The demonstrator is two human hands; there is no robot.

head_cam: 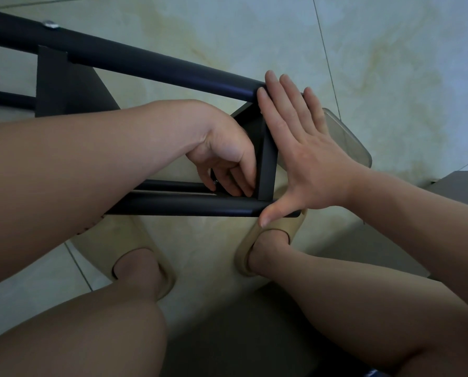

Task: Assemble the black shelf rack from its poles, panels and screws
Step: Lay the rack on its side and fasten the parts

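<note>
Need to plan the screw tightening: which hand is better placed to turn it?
Left hand: its fingers pinch the screw beside the panel; the right hand lies flat, bracing the poles.

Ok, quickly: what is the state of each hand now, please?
Left hand: fingers curled, pinching a small screw beside the panel.
Right hand: open, fingers straight, pressed flat against the panel.

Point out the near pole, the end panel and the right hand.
near pole [189, 206], head view: middle of its shaft.
end panel [267, 170], head view: its dark face.
right hand [309, 164], head view: back of the hand.
</note>
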